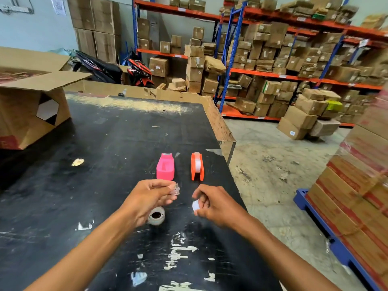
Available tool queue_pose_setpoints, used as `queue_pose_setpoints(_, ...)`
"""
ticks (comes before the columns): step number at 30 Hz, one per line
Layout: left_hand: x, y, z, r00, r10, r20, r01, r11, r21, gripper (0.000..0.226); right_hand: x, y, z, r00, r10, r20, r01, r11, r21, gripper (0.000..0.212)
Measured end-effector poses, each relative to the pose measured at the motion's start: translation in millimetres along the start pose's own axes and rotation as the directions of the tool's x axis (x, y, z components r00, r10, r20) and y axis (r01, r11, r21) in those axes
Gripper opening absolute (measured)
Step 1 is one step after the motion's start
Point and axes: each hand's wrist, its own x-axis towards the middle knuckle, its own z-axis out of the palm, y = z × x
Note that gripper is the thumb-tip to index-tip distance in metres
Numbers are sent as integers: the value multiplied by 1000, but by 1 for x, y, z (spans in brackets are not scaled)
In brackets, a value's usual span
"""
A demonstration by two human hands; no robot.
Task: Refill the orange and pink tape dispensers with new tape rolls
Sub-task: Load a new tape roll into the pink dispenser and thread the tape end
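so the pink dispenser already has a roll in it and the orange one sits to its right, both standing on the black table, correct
Not quite. In the head view the pink dispenser looks empty; its well shows only pink plastic. It is the orange dispenser that has a roll in it. The rest holds: the orange one sits to the pink one's right, both standing on the black table.

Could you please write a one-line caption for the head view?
Orange dispenser loaded, pink dispenser empty; hands hold small clear parts above a tape roll.
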Motion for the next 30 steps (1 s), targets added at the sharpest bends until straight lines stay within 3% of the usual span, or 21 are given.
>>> queue_pose_setpoints(4, 2, 2, -15, 1000, 12, 24, -11, 999, -52, 14, 2, 3, 14, 987, 38, 154, -12, 986, -164, 27)
queue_pose_setpoints(8, 1, -4, -32, 999, 12, 45, -7, 995, -104, 17, 5, -2, 12, 988, 26, 152, 20, 956, -292, 29)
queue_pose_setpoints(13, 3, -5, -46, 999, 16, 52, -10, 993, -116, 16, 23, -26, 5, 995, -37, 94, 60, 964, -259, 27)
queue_pose_setpoints(17, 2, -5, -60, 999, 33, 43, -29, 995, -101, 14, 37, -49, 43, 977, -36, 208, 104, 940, -325, 54)
queue_pose_setpoints(20, -1, -6, -74, 999, 43, 4, -43, 998, -44, 14, 44, -59, 67, 973, -54, 223, 131, 928, -348, 48)
queue_pose_setpoints(22, -2, -7, -80, 998, 48, -34, -49, 999, -1, 14, 47, -59, 68, 986, -51, 159, 83, 975, -205, 47)
queue_pose_setpoints(23, -2, -8, -82, 998, 52, -47, -52, 999, 3, 14, 47, -59, 66, 993, -14, 114, 19, 999, -49, 51)
queue_pose_setpoints(24, -3, -9, -84, 997, 57, -59, -58, 998, -7, 14, 47, -59, 61, 997, 33, 72, -44, 988, 151, 53)
queue_pose_setpoints(26, -4, -11, -84, 995, 71, -71, -74, 996, -40, 15, 47, -60, 52, 997, 77, 20, -77, 863, 499, 50)
queue_pose_setpoints(28, -5, -12, -81, 994, 88, -60, -91, 994, -57, 17, 45, -59, 44, 998, 58, 6, -49, 773, 632, 50)
queue_pose_setpoints(30, -8, -12, -76, 993, 115, -40, -118, 991, -69, 20, 44, -60, 42, 1000, 15, -6, -8, 763, 646, 54)
